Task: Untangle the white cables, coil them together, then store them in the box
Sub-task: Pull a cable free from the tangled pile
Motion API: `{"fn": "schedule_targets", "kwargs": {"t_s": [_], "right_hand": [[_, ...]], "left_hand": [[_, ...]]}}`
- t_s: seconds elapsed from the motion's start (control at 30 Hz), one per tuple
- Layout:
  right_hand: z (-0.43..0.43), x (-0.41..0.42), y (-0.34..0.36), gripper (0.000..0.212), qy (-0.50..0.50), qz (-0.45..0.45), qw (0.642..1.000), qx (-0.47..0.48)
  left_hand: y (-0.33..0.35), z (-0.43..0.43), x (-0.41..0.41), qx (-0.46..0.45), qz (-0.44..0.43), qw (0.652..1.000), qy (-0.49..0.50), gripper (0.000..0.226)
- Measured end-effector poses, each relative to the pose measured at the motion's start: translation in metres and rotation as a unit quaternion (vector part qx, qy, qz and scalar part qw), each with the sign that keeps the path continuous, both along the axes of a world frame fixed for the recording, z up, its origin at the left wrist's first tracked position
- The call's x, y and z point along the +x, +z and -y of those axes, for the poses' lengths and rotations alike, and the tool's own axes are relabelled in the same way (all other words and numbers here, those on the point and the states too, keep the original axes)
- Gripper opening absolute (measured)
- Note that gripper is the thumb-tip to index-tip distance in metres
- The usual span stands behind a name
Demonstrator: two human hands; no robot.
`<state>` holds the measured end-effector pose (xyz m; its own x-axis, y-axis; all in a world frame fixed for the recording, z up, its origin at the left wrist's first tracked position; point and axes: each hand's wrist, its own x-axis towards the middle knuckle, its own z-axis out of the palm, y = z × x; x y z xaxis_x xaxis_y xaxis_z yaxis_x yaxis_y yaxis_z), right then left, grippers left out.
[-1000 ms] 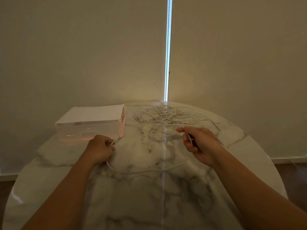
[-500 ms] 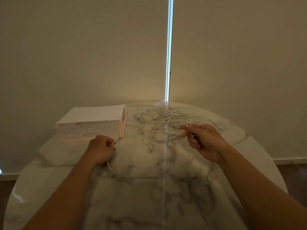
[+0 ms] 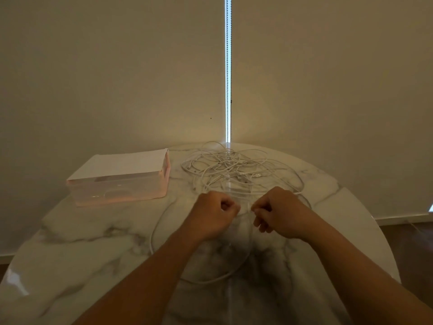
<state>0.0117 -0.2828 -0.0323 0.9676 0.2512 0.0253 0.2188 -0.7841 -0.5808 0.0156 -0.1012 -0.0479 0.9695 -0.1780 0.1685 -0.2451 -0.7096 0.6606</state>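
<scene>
1. Both hands sit close together at the centre of the frame, knuckles up and just apart. The left hand [image 3: 212, 213] is curled into a fist, its fingers closed round a white cable [image 3: 152, 238]. The right hand [image 3: 278, 212] is curled too and pinches the same cable at its fingertips (the strand between the two fists is thin and faint).
2. At middle left lies the box [image 3: 119, 184], with pale see-through walls and a flat white top. It rests on the table [image 3: 77, 254], well apart from the left hand.
3. From the left fist the held cable swings out to the left. It curves down across the marble, passes under both forearms at lower centre and climbs back toward the right hand, making one slack loop that lies on the table.
4. Just beyond the hands, in the upper centre, the tangle of white cables [image 3: 225, 165] lies in loose overlapping rings. It is beside the box's right end but not touching it. A few small plugs [image 3: 256, 175] show among the strands.
5. Round and grey-veined, the marble table fills the lower half of the frame.
6. Behind it hang two beige blinds [image 3: 105, 66]. A bright strip of light [image 3: 227, 66] runs between them at top centre, down to the table's far edge.
7. At the far right edge, dark floor [image 3: 412, 245] shows.
</scene>
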Motion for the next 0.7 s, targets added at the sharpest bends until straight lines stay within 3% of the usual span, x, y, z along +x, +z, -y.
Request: {"fn": "schedule_targets", "kwargs": {"t_s": [0.17, 0.33, 0.6, 0.7], "right_hand": [[0.025, 0.018, 0.008, 0.008, -0.065, 0.185, 0.977, -0.080], [0.020, 0.047, -0.019, 0.035, -0.014, 0.095, 0.978, -0.185], [0.016, 0.057, -0.017, 0.015, -0.016, 0.096, 0.973, -0.210], [0.014, 0.059, -0.020, 0.012, -0.002, 0.107, 0.964, -0.245]], "left_hand": [[-0.015, 0.026, 0.013, 0.048, -0.044, 0.998, 0.022, 0.034], [-0.020, 0.032, 0.009, 0.111, -0.027, 0.993, 0.042, 0.026], [-0.019, 0.020, 0.013, 0.032, -0.011, 0.997, 0.066, 0.004], [-0.016, 0.014, 0.012, 0.019, -0.004, 0.998, 0.061, 0.008]]}}
